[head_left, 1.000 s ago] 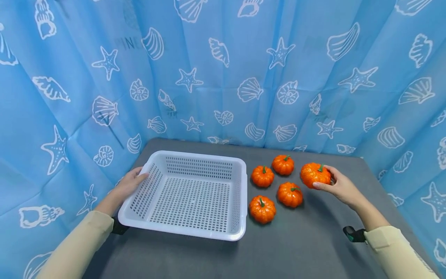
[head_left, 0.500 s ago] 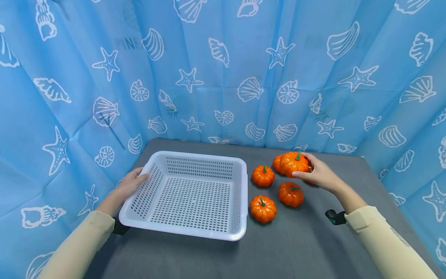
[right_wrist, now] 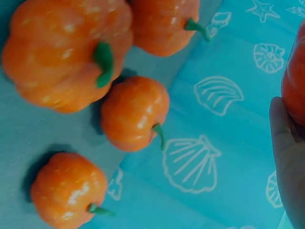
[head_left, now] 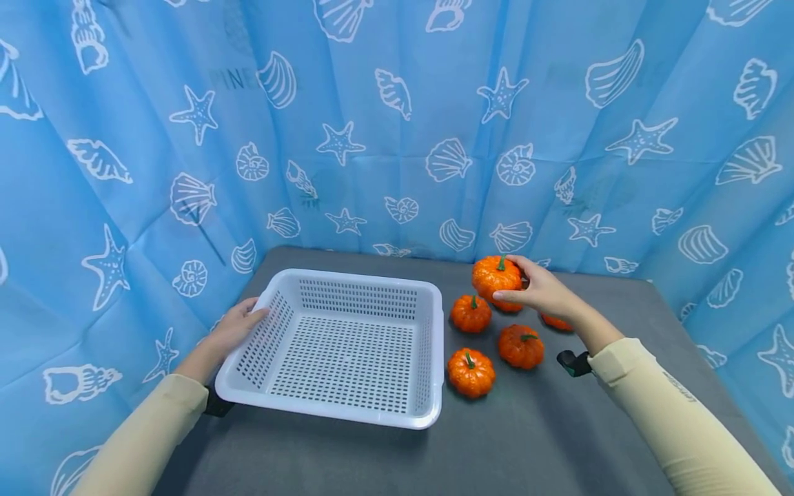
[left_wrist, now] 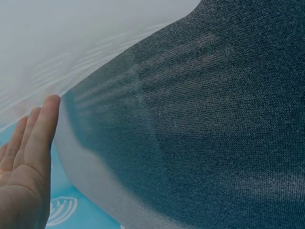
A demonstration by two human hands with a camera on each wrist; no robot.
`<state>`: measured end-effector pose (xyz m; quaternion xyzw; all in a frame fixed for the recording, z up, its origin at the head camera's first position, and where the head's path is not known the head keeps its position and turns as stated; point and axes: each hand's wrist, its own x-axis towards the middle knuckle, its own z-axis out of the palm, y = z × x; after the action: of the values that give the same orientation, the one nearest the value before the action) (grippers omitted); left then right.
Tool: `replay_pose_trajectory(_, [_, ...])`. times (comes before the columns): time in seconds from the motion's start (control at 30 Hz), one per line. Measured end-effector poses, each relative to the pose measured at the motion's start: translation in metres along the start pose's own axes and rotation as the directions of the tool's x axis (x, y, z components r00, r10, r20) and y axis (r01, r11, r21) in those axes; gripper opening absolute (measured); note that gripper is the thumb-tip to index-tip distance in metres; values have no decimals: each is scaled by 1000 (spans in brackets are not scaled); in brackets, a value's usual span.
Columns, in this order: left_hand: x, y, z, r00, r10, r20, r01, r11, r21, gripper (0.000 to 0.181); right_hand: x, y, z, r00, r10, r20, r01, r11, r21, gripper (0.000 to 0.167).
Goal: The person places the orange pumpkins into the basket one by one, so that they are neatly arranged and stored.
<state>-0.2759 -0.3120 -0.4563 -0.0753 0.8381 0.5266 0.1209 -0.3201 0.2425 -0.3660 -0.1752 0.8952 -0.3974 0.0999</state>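
Note:
My left hand [head_left: 232, 334] holds the left rim of a white perforated plastic basket [head_left: 347, 413], thumb over the rim. In the left wrist view its straight fingers [left_wrist: 45, 119] lie against the basket's outer wall [left_wrist: 95, 43]. Nothing lies in the basket. My right hand [head_left: 546, 289] grips an orange toy pumpkin [head_left: 495, 277] with a green stem, raised above the table's back edge. That held pumpkin partly covers another pumpkin [head_left: 511, 306] behind and below it. In the right wrist view only a slice of the held pumpkin [right_wrist: 296, 86] shows.
Right of the basket lie more pumpkins: one nearest me [head_left: 471, 373], one beside the rim [head_left: 471, 314], one further right [head_left: 521, 346]. Another pumpkin [head_left: 556, 322] is mostly hidden behind my right wrist. A blue shell-print curtain [head_left: 397, 138] hangs around the grey table [head_left: 496, 448].
My right hand has carried the held pumpkin leftward and toward the back, uncovering nothing in the basket. The left hand and the basket have stayed nearly still.

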Motion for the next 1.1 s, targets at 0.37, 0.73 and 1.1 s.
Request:
replay_pose_trajectory(0.37, [0,-1,0,1000,-5,4,5,1000,6,63,26,-12,13,997,-75,30,75,997,12,78])
replay_pose_trajectory(0.73, [0,-4,0,1000,-9,11,9,1000,1,64,45,-37,26,994,-95,54,94,995,14,84])
replay_pose_trajectory(1.1, [1,-3,1,1000,-19,-9,19,1000,14,61,68,-51,51,983,-168,78,162,984,71,83])
